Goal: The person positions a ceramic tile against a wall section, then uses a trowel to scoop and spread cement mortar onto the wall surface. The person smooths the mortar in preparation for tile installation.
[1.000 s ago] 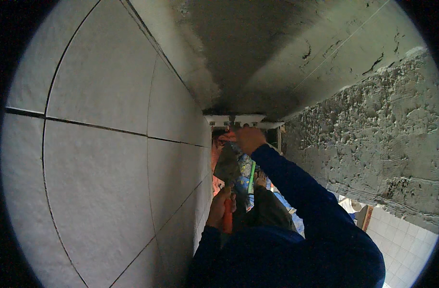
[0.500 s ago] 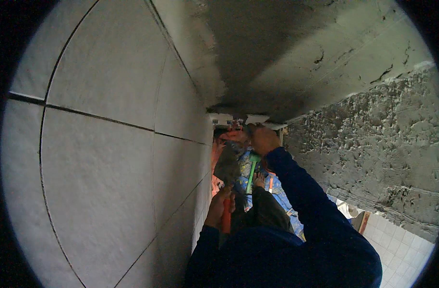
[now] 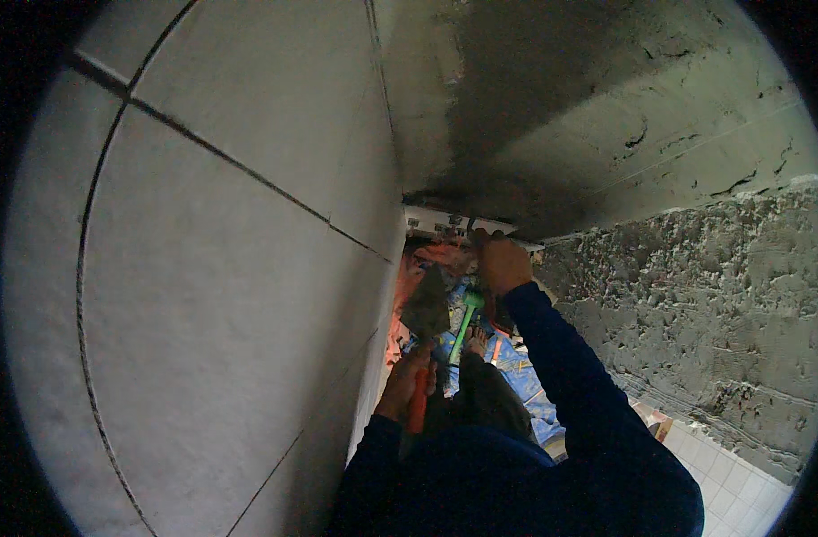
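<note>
My left hand (image 3: 405, 383) is closed round the red-orange handle (image 3: 418, 403) of a trowel. The trowel's grey blade (image 3: 425, 306) points away from me, near the tiled wall. Farther ahead, my right hand (image 3: 505, 265) has its fingers bent together at a pale ledge (image 3: 440, 222) along the foot of the far wall. Something small and dark sticks up by those fingertips; what the fingers hold, if anything, cannot be made out. Small dark and reddish bits dot the ledge.
Large grey tiles (image 3: 221, 268) cover the left wall; rough mortar (image 3: 686, 295) coats the right one. Below lie a green mallet (image 3: 468, 315), a blue patterned sheet (image 3: 527, 380), an orange cloth (image 3: 400, 318) and my bare foot (image 3: 476, 338). White floor tiles (image 3: 726, 474) show at lower right.
The whole view has tilted and shifted. My right hand has drawn slightly back, and more of the pale ledge shows. The left hand still grips the trowel.
</note>
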A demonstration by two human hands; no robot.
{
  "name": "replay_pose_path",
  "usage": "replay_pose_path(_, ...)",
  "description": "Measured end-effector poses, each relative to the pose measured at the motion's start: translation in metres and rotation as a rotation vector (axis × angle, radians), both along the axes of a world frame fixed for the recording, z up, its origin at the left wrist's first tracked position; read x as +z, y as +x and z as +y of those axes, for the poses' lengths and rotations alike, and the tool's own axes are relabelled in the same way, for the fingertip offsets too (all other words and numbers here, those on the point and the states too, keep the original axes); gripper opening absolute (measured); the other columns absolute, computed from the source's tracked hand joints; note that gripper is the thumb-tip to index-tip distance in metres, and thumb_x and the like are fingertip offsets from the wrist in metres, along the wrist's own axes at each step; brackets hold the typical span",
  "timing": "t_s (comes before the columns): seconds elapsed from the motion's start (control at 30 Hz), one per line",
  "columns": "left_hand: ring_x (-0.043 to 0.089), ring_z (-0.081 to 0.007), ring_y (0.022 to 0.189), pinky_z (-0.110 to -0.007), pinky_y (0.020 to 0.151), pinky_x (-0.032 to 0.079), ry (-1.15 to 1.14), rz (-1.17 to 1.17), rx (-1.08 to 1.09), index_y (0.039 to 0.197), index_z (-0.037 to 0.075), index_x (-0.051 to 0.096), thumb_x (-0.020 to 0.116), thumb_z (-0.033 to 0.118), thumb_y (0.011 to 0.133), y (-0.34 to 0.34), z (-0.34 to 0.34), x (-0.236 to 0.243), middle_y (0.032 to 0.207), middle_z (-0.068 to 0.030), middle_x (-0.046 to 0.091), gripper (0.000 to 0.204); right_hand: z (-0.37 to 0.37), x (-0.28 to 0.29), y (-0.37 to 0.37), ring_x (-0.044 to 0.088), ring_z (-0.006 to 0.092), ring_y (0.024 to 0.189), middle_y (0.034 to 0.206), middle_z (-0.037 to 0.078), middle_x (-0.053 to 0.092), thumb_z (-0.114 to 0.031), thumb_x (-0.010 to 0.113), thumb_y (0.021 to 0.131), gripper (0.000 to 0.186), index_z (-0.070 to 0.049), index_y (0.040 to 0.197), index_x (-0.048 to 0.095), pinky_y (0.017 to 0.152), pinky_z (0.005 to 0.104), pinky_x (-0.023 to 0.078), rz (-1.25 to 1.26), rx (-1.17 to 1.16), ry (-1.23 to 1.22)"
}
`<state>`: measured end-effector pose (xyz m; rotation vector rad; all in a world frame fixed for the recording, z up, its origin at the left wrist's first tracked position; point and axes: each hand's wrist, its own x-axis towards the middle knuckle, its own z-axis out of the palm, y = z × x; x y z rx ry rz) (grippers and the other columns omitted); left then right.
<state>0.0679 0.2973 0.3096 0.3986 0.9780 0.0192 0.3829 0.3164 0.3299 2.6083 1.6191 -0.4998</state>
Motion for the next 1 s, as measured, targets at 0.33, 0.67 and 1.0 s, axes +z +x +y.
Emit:
replay_pose_path(0.33,0.058,-0.0106,0.062,-0.027,0.055,0.049,0.088,-0.025,-0.056,0.105,0.011,0.06,0.069,0.047,0.098,0.006,0.005,0.011,0.083,-0.0012,0.063,0.037,0.025,0.0,0.002,0.072,0.0389,0.099,0.113,0.02,0.071,-0.046,0.083,0.078,0.069,-0.01,0.132,0.061,0.079,0.0525,0.061,-0.016,0.041,-0.092)
replay_pose_path(0.67,0.058,-0.0114,0.064,-0.026,0.056,0.048,0.049,-0.014,-0.037,0.116,0.009,0.064,0.065,0.044,0.101,0.003,0.001,0.003,0.083,-0.0013,0.061,0.038,0.026,-0.022,-0.004,0.073,0.0384,0.094,0.111,0.019,0.071,-0.046,0.074,0.087,0.051,-0.012,0.124,0.068,0.078,0.0522,0.061,0.006,-0.002,-0.056)
replay_pose_path(1.0,0.057,-0.0114,0.064,-0.028,0.057,0.05,0.06,-0.038,-0.035,0.125,0.009,0.063,0.064,0.041,0.102,0.002,-0.002,0.005,0.083,0.0,0.06,0.04,0.015,0.007,-0.017,0.073,0.0397,0.094,0.11,0.021,0.069,-0.021,0.063,0.093,0.037,-0.012,0.129,0.063,0.075,0.0511,0.06,-0.066,-0.041,0.015)
